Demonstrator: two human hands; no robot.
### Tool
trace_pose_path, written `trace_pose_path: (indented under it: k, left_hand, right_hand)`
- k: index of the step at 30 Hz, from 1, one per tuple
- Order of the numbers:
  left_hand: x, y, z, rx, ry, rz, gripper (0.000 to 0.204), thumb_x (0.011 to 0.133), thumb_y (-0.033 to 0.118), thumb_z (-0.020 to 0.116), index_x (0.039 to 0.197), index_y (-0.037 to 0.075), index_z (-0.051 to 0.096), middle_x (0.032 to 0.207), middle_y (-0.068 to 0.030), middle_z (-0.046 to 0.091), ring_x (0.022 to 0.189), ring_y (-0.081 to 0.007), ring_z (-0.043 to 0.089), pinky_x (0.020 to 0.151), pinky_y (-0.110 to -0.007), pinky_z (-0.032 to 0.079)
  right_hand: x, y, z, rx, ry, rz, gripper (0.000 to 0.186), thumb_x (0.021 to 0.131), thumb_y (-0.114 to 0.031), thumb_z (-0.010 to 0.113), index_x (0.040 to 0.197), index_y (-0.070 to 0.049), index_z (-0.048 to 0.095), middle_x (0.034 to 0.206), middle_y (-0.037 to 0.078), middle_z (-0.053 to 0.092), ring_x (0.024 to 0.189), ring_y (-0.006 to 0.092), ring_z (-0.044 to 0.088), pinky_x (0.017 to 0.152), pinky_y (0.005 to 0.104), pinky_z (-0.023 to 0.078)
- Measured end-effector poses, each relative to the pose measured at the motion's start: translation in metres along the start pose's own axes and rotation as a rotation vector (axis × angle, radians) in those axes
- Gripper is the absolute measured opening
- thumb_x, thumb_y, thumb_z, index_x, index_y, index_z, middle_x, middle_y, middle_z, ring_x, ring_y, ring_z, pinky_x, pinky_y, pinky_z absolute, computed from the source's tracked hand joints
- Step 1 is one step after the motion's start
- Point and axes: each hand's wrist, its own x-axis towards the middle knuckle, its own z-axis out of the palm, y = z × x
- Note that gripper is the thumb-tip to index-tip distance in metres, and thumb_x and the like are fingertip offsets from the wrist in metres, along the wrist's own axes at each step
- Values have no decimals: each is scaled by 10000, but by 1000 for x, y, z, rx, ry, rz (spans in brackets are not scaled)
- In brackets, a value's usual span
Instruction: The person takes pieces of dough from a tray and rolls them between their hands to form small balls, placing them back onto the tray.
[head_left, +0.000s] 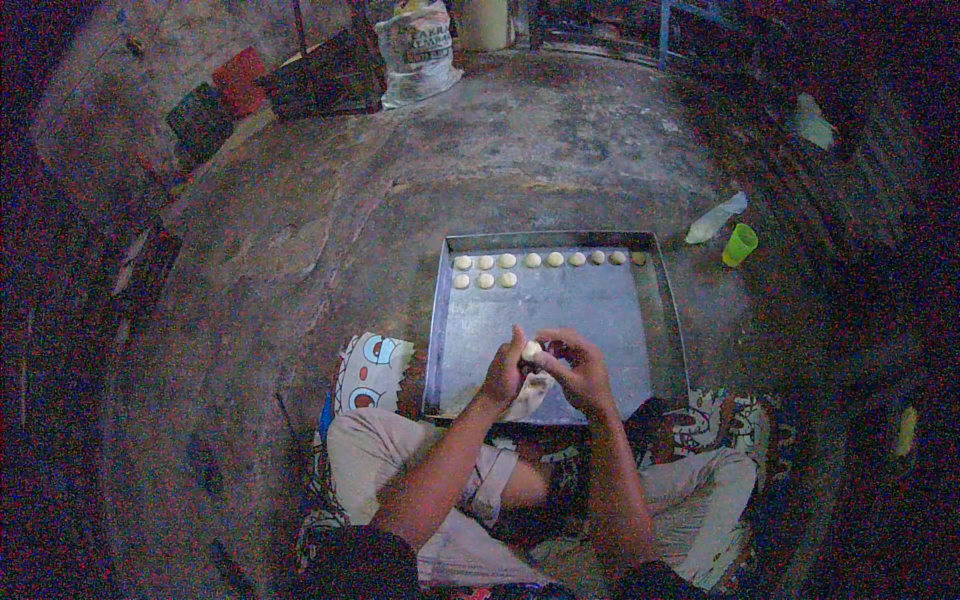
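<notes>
A shallow square metal tray [540, 316] lies on the floor in front of my crossed legs, with several small round pale dough pieces [507, 262] in rows along its far part. Over the tray's near half, my left hand [505, 370] grips a pale, soft bag [530, 398] that hangs down between my hands. My right hand [572, 365] is closed at the bag's top, with its fingers around a small lump of pale dough [532, 350] that touches my left hand. Some dark detail between the fingers is too small to make out.
A green cup [740, 245] and a pale plastic bag [716, 218] lie right of the tray. Beneath me is a cartoon-printed mat [370, 375]. Farther off stand a white sack [415, 60], red [238, 80] and dark green [200, 120] containers, and a blue metal frame [663, 45].
</notes>
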Motion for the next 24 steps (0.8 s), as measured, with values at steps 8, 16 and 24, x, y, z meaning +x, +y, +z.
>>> trace_pose_path:
  k: [8, 16, 24]
  left_hand:
    - [0, 0, 2, 58, -22, -83, 678, 970, 630, 294, 878, 69, 663, 770, -2, 617, 693, -100, 562, 659, -259, 453]
    - [13, -15, 5, 215, 114, -4, 610, 987, 567, 358, 781, 71, 646, 706, 1, 583, 652, -125, 514, 647, -287, 423]
    - [14, -23, 3, 261, 82, -51, 633, 991, 571, 344, 597, 108, 519, 628, 21, 486, 593, -107, 410, 583, -289, 340]
  right_hand:
    - [1, 25, 1, -210, 171, -294, 117, 822, -83, 723, 921, -29, 691, 856, 54, 614, 795, 152, 568, 729, 293, 462]
    - [0, 41, -8, -55, 190, -93, 121, 893, -71, 651, 997, -17, 680, 897, 65, 611, 826, 159, 610, 790, 279, 486]
    - [3, 67, -6, 114, 196, -102, 103, 933, -99, 610, 923, 1, 628, 949, 80, 627, 751, 151, 612, 713, 292, 503]
